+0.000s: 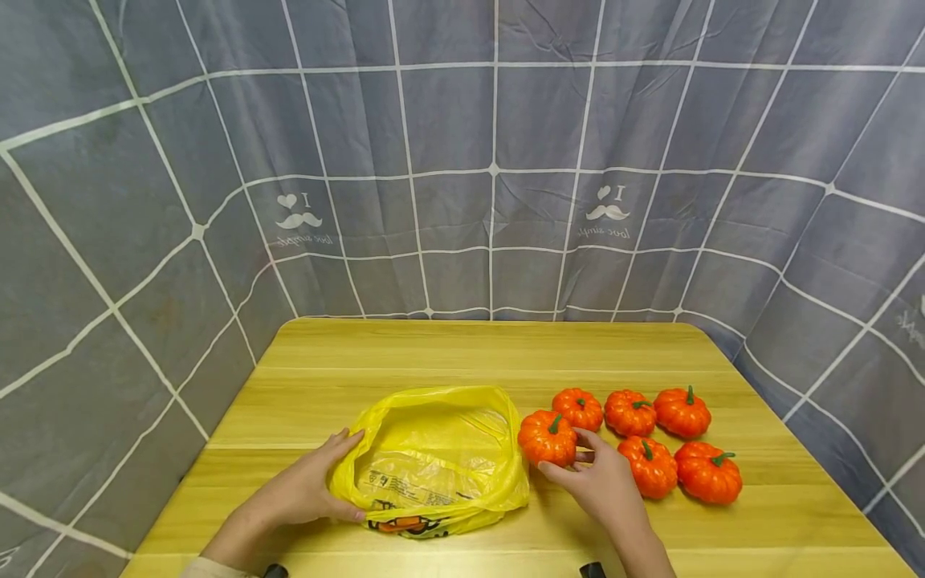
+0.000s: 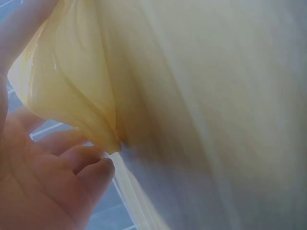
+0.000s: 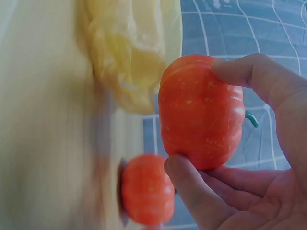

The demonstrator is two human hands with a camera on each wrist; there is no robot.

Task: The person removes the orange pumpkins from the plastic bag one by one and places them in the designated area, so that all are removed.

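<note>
In the head view my right hand (image 1: 603, 486) grips a small orange pumpkin (image 1: 545, 437) with a green stem, just beside the right side of a yellow plastic bag (image 1: 433, 474). The right wrist view has this pumpkin (image 3: 199, 112) between thumb and fingertips, raised off the table. The bag lies on the table with its mouth spread wide, and printing shows inside and on its front. My left hand (image 1: 311, 486) rests against the bag's left side, thumb and fingers spread around it. Close up in the left wrist view, the bag (image 2: 72, 76) touches that hand's fingers (image 2: 96, 175).
Several more orange pumpkins (image 1: 682, 413) stand on the right part of the wooden table (image 1: 448, 349), in two loose rows. One pumpkin (image 3: 147, 189) also appears low in the right wrist view. A grey curtain (image 1: 448, 120) with white grid lines hangs behind the table and along the sides.
</note>
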